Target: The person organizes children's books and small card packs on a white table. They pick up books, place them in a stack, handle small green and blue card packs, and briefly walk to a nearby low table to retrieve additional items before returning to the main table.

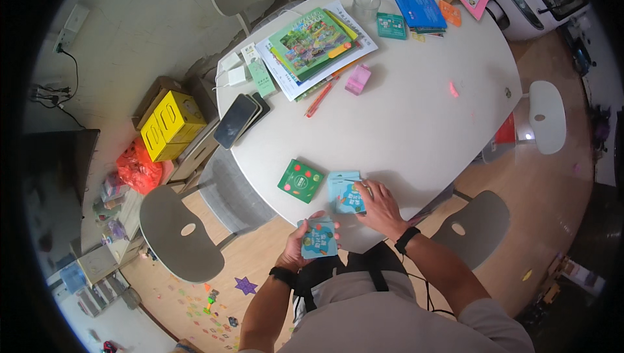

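My left hand (pixel 291 246) holds a stack of light blue printed cards (pixel 319 242) just off the near table edge, thumb along its side. On the table to the right lies another pile of the same blue cards (pixel 345 194), a little fanned at its far end. My right hand (pixel 382 208) grips that pile's right side between thumb and fingertips; the palm hides part of it. Left of the pile, a green card box (pixel 301 181) with fruit and vegetable pictures rests flat on the white table (pixel 390 143).
Smartphones (pixel 239 120) lie at the left table edge. Farther back are puzzle books (pixel 314 43), pens (pixel 319 99), a pink sharpener-like object (pixel 358 80), a glass mug (pixel 365 6) and a blue book (pixel 418 8). Chairs (pixel 183 236) surround the table; small pieces litter the floor.
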Available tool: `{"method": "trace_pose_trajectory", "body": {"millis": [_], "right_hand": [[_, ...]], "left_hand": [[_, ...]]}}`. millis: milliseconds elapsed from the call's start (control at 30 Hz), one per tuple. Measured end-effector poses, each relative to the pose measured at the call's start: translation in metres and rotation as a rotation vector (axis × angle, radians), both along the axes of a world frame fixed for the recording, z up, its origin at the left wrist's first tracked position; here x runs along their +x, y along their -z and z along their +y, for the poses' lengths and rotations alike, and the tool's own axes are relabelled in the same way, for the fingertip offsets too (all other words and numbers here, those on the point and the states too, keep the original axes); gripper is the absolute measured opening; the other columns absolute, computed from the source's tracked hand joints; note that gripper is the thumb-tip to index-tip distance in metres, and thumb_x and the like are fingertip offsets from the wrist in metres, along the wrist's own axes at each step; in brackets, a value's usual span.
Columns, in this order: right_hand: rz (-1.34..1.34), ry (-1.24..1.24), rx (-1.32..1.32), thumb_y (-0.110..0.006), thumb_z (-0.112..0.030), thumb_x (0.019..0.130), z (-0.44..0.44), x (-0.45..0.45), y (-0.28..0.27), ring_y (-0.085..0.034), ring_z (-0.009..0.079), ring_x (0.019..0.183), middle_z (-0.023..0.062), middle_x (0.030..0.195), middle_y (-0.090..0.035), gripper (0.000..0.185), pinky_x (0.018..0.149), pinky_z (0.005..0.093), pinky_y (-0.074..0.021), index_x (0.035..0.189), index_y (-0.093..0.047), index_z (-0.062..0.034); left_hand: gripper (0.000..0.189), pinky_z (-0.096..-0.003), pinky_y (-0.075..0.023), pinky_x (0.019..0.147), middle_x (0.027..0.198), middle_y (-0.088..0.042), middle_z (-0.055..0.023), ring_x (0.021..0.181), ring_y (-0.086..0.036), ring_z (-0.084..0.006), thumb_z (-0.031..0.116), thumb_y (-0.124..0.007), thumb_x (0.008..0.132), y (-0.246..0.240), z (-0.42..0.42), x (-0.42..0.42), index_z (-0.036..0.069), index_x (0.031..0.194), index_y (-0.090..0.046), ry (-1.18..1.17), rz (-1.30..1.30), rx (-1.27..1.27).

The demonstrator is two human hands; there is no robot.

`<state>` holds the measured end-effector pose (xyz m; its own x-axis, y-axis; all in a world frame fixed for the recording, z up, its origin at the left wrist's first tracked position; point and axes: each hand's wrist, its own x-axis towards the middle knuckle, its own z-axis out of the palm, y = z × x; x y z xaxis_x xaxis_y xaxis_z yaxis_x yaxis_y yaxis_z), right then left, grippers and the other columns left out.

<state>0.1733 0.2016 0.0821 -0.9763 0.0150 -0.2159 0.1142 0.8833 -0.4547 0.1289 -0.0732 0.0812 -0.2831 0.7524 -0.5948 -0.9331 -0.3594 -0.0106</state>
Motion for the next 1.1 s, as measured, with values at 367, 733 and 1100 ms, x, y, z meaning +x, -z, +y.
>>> {"method": "trace_pose_trajectory", "body": {"millis": [367, 733, 1100], "right_hand": [[-0.019, -0.055, 0.013, -0.093, -0.024, 0.065, -0.010, -0.020, 0.002, -0.046, 0.0407, 0.136, 0.0162, 0.144, -0.048, 0.097, 0.117, 0.0544, -0.0391, 0.151, -0.049, -0.0113], [-0.152, -0.081, 0.198, -0.102, -0.025, 0.051, -0.030, -0.064, 0.015, -0.052, 0.0325, 0.128, 0.0129, 0.130, -0.053, 0.098, 0.115, 0.0554, -0.0364, 0.134, -0.054, -0.0075], [-0.223, -0.074, 0.030, -0.098, -0.018, 0.062, -0.011, -0.041, 0.021, -0.064, 0.0342, 0.110, 0.0147, 0.114, -0.064, 0.071, 0.090, 0.0475, -0.0523, 0.119, -0.057, -0.0051]], "left_hand": [[0.063, -0.0628, -0.0537, 0.102, 0.140, -0.062, -0.0229, 0.119, -0.067, -0.0396, 0.045, -0.066, 0.103, 0.008, -0.005, 0.006, 0.018, 0.154, -0.040, -0.026, 0.041, -0.133], [0.070, -0.0643, -0.0519, 0.104, 0.143, -0.060, -0.0223, 0.119, -0.067, -0.0398, 0.058, -0.063, 0.101, 0.007, -0.006, 0.000, 0.019, 0.154, -0.039, -0.098, 0.038, -0.103], [0.066, -0.0646, -0.0504, 0.107, 0.144, -0.059, -0.0230, 0.121, -0.065, -0.0412, 0.061, -0.064, 0.099, 0.016, -0.013, -0.005, 0.024, 0.152, -0.048, -0.159, 0.060, -0.039]]}}
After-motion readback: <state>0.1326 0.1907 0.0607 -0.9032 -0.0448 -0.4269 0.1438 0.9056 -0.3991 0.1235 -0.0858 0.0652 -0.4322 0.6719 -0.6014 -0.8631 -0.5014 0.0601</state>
